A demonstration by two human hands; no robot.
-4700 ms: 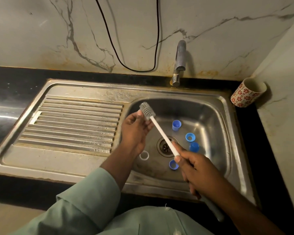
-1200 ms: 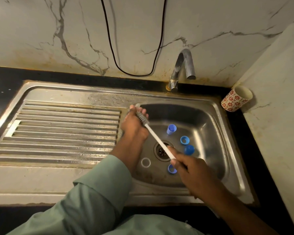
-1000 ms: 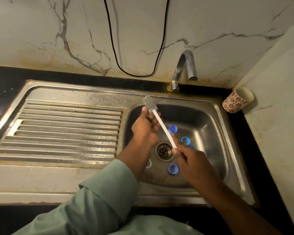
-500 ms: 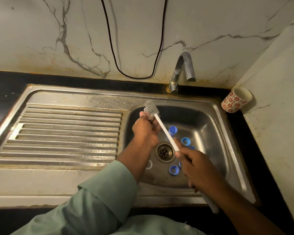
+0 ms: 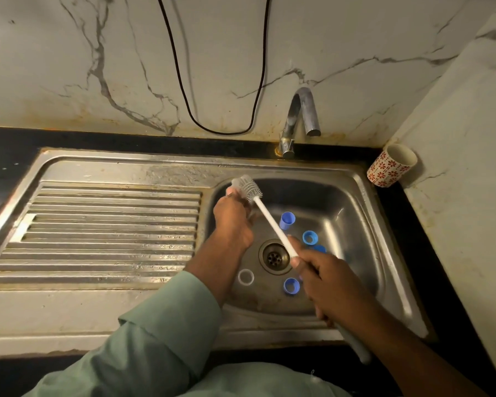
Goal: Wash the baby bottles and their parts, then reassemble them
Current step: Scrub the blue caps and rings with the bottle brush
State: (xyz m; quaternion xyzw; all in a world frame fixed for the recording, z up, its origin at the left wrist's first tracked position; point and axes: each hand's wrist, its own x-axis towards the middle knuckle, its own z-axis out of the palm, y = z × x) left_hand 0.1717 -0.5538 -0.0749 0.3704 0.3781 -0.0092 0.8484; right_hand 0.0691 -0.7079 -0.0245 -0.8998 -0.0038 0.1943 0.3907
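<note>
Over the basin's back-left corner, the left hand is curling its fingers round a small clear part, most likely a teat, though it is mostly hidden behind the knuckles and hard to name for certain. Against it the grey bristled head of the bottle brush is working, its white shaft slanting down toward the drain. Gripping that shaft in a closed fist, thumb lying along the top, the right hand is hovering over the basin's front-right part, with the handle's end sticking out past the wrist. To scrub well, the left hand should be turning the part a little at a time while the right is making short in-and-out strokes, keeping the bristles inside it and not skating across its outside. Both forearms are reaching in from the sink's front edge, the left wrist bent slightly downward. Waiting on the basin floor are a blue cap behind the drain, a blue ring toward the right wall, another blue ring near the front and a clear ring front-left of the drain
</note>
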